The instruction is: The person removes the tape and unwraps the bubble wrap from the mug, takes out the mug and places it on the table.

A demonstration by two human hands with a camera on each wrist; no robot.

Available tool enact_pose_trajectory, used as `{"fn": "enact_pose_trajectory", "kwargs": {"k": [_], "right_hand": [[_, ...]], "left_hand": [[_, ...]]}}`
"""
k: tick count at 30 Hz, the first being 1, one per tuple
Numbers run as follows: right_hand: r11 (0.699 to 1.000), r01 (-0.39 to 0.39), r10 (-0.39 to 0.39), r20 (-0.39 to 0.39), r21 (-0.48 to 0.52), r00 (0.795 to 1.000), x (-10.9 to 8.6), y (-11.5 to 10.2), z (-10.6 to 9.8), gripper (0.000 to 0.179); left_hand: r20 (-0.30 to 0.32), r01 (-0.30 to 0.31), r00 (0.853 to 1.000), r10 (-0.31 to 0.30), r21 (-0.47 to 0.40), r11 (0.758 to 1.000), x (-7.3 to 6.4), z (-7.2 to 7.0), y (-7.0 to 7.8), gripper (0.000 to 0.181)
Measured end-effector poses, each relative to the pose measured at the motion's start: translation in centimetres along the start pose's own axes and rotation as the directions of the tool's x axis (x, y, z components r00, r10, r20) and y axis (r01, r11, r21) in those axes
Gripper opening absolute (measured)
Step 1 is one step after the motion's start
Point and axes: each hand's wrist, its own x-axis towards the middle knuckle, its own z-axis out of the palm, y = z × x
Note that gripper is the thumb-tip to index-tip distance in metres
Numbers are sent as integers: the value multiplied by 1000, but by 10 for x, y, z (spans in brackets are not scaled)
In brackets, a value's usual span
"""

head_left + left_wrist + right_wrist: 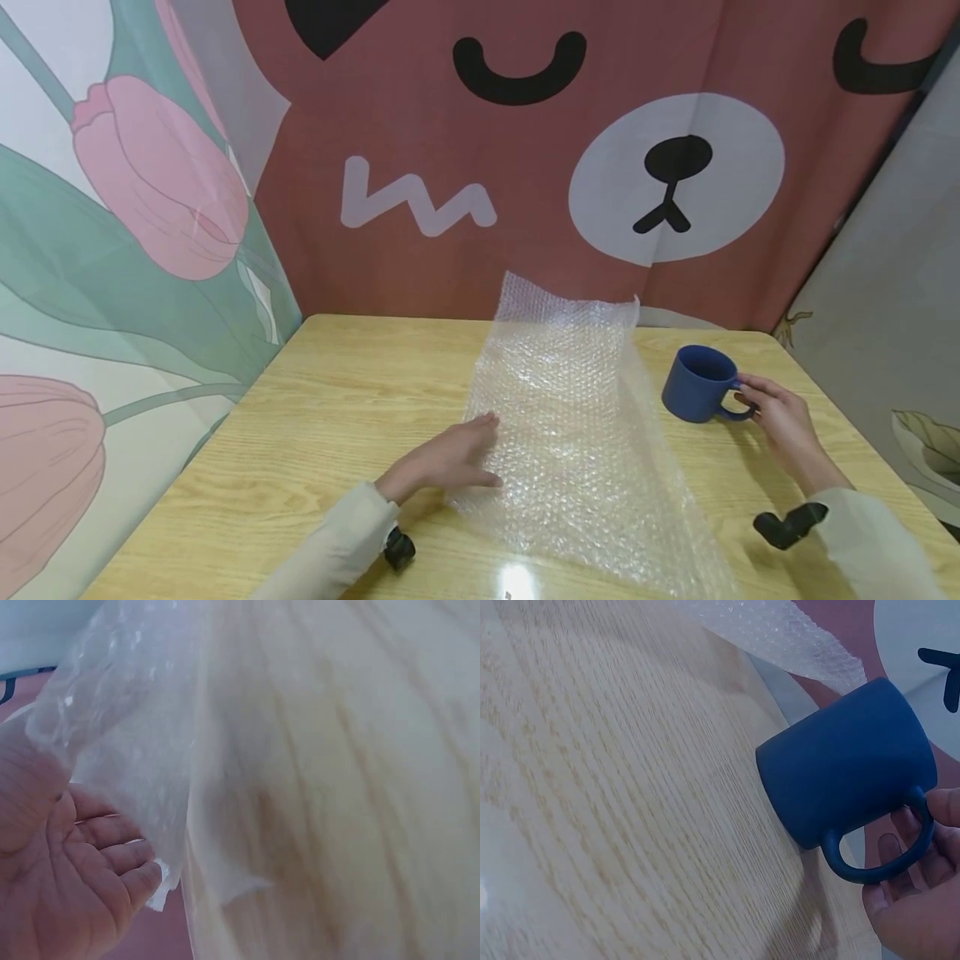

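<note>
A blue mug (693,387) is at the right side of the table, its opening facing up. My right hand (782,425) grips the mug by its handle (877,871), with the thumb over the top of the loop. Whether the mug's base touches the table, I cannot tell. A long sheet of clear bubble wrap (562,433) lies down the middle of the table. At its left edge is my left hand (453,454), fingers and thumb spread apart and touching the wrap. In the left wrist view, the bubble wrap (142,697) partly covers the thumb side of that hand.
The wooden table (360,383) runs back to a curtain (420,275) printed with a bear face. The bubble wrap's far end rises against this curtain. A flower-print curtain (150,317) borders the left side. Black wrist devices show at both cuffs.
</note>
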Motion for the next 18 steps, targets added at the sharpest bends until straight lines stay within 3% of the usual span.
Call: {"fn": "enact_pose_trajectory", "kwargs": {"k": [7,10,13,18], "right_hand": [[994,33,-32,12,-104,999,0,0,-2,16],[973,83,-84,8,-213,996,1,-5,-1,28],[921,106,-115,-1,-374,993,2,-11,0,47],[790,148,-188,-6,-595,982,-3,-19,-1,58]], "left_hand": [[-76,-17,997,14,-41,999,-8,-10,-6,78],[-111,-16,994,9,-57,998,-11,-18,-7,74],[-157,-19,988,10,-57,998,-15,-25,-8,72],[-233,-17,972,5,-52,998,-21,-36,-12,70]]}}
